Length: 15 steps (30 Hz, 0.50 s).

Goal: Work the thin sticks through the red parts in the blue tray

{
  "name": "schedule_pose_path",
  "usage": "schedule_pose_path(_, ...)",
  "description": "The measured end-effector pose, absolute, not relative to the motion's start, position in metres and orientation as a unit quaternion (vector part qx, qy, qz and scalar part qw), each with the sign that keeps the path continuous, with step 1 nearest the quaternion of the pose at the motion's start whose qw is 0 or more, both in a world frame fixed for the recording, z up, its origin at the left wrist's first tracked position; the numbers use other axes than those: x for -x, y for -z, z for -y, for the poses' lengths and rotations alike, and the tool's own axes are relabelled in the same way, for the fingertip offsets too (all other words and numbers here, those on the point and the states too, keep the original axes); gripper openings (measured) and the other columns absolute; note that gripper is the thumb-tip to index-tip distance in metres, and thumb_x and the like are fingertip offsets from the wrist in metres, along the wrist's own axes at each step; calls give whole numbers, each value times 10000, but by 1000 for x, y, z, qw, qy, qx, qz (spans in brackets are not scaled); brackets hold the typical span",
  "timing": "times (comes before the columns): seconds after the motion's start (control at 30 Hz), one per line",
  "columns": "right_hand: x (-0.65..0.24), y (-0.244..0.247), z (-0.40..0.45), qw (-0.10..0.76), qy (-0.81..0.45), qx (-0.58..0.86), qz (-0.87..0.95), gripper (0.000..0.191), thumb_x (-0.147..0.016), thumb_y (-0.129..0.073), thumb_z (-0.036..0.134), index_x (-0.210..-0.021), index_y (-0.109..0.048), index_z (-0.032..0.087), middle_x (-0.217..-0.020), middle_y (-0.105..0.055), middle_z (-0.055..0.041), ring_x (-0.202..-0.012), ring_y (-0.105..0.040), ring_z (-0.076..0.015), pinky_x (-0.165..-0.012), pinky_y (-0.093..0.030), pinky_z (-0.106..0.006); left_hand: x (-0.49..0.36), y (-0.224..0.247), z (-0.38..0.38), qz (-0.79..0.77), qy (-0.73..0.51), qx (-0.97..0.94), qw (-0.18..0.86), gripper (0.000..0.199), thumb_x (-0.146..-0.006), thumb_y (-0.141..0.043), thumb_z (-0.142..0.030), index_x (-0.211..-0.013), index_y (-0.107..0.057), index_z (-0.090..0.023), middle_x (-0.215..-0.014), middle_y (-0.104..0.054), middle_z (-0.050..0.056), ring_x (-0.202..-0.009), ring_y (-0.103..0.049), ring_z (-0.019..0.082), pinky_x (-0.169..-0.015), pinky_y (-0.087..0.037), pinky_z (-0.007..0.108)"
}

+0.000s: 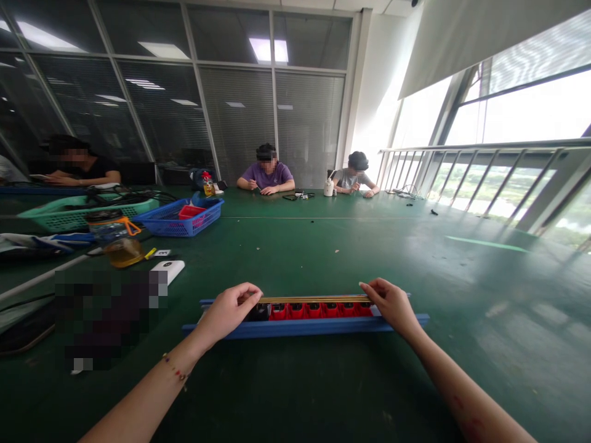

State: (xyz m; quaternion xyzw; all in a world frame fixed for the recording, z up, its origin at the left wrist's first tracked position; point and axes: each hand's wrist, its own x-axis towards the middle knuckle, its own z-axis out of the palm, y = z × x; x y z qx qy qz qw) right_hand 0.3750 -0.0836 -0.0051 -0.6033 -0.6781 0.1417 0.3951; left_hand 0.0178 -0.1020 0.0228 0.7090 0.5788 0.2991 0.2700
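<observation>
A long blue rail frame (307, 329) lies crosswise on the table in front of me. Between its rails stands a row of several small red boxes (311, 311) with black pieces in them, and a black part (259, 312) sits at the left end. Thin yellowish-brown strips (318, 299) run along the back of the row. My left hand (235, 307) pinches their left end between thumb and fingers. At the right end, my right hand (388, 301) is closed in a pinch on the same strips. The exact fingertip contact is too small to see clearly.
A blue basket (184, 224) with a red tray, a green basket (60, 215) of cables and a jar of amber liquid (120, 249) stand left. A white power bank (170, 269) lies nearer. Other people (268, 175) sit across the green table (462, 295).
</observation>
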Motion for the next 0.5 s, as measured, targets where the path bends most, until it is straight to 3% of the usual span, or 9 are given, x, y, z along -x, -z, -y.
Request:
schedule_pose_path(0.2, -376, 4, 83, 361, -135, 600, 701, 406, -803, -379, 532, -657, -568, 203, -511, -548, 23, -495, -484, -129, -466, -339, -213, -12, -26, 101, -581, -275, -712, 282, 393, -755, -426, -509, -945, -589, -207, -818, -651, 19, -742, -588, 179, -642, -435, 251)
schedule_pose_path(0.5, -376, 2, 85, 352, -139, 595, 709, 394, -804, -379, 529, -682, -570, 207, -547, -553, 24, -525, -489, -129, -485, -350, -210, 8, -50, 93, -556, -173, -776, 243, 364, -746, -437, -509, -866, -644, -235, -906, -647, 8, -857, -571, 186, -754, -421, 247)
